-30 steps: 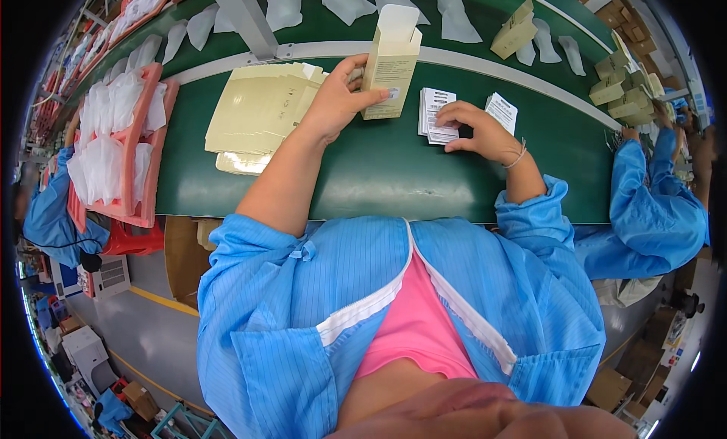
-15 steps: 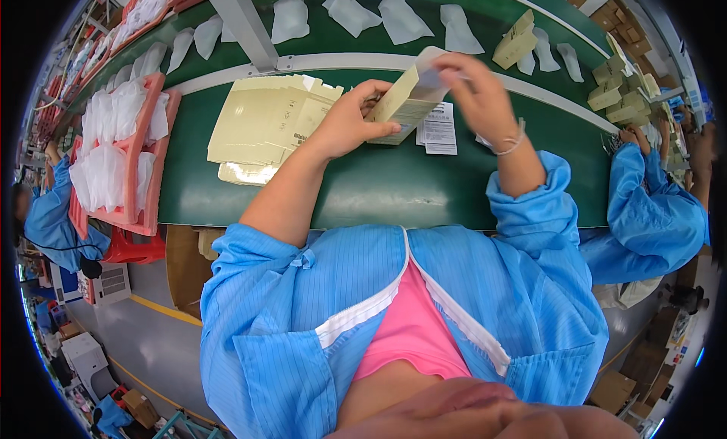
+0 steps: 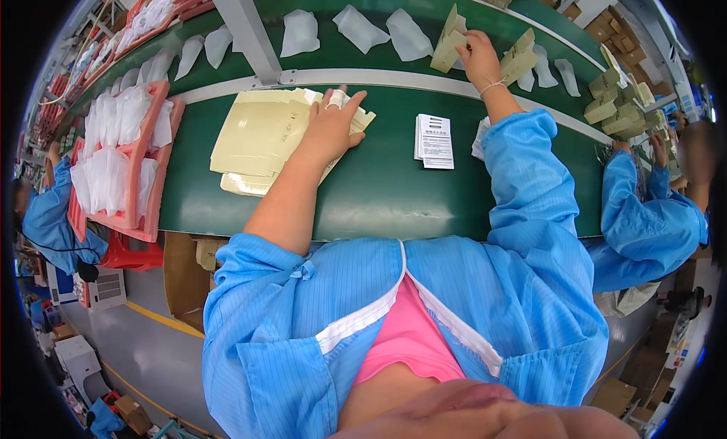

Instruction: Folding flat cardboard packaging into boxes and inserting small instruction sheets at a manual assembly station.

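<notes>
My left hand (image 3: 330, 127) lies on the right part of a stack of flat cream cartons (image 3: 254, 136), its fingers spread and a white wrap round one of them. Beyond the metal rail, my right hand (image 3: 480, 62) has its fingers bent at the right side of an upright, open-topped cream carton (image 3: 447, 43) on the green belt (image 3: 322, 3). Its thumb and fingertips touch that carton; how firmly they grip is hard to see. Between my arms, a small pile of printed white leaflets (image 3: 434, 142) lies on the green table (image 3: 379, 200). More white leaflets (image 3: 479, 140) are partly hidden by my right sleeve.
A metal rail (image 3: 379, 78) and a post (image 3: 246, 34) border the belt. White pouches (image 3: 301, 34) lie along it, with another open carton (image 3: 519, 56) to the right. Pink racks of white pouches (image 3: 144, 159) stand left. A co-worker in blue (image 3: 651, 200) sits right.
The open carton went from my hands over the table to the belt, with my right hand. My left hand let go of it and moved left onto the flat stack.
</notes>
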{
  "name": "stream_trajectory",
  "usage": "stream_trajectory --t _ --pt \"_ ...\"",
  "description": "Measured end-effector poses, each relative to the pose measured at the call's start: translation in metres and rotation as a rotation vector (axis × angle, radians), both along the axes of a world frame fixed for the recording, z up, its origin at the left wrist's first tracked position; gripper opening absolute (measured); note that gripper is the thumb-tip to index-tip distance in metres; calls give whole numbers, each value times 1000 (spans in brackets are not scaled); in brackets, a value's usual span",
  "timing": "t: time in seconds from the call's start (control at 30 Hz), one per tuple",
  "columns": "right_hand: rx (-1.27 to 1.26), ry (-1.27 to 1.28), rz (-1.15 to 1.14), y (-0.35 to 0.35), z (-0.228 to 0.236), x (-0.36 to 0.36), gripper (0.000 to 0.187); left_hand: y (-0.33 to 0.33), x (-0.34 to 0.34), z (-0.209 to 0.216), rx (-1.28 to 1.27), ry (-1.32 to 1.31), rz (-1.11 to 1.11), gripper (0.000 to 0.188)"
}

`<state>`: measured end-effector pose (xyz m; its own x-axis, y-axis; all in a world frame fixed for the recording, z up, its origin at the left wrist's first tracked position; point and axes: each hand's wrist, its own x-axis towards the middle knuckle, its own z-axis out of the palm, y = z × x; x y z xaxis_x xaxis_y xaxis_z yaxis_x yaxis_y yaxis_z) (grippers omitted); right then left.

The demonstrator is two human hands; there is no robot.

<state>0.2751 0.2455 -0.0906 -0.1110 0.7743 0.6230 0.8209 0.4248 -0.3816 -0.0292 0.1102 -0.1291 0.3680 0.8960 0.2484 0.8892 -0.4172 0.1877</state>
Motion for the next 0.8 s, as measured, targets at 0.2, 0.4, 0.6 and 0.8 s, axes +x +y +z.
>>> stream_trajectory --t 0.2,0.4,0.6,0.8 --pt "190 -57 -77 -17 2 -12 43 -2 1 21 -183 -30 174 92" --pt "-313 332 426 -106 16 -68 78 -16 16 58 -39 -621 -72 103" --pt "-487 907 921 -168 22 -105 108 -31 36 56 -113 -1057 -544 116" --pt "-324 880 913 -174 25 -102 102 -41 34 61 -311 -1031 -376 112"
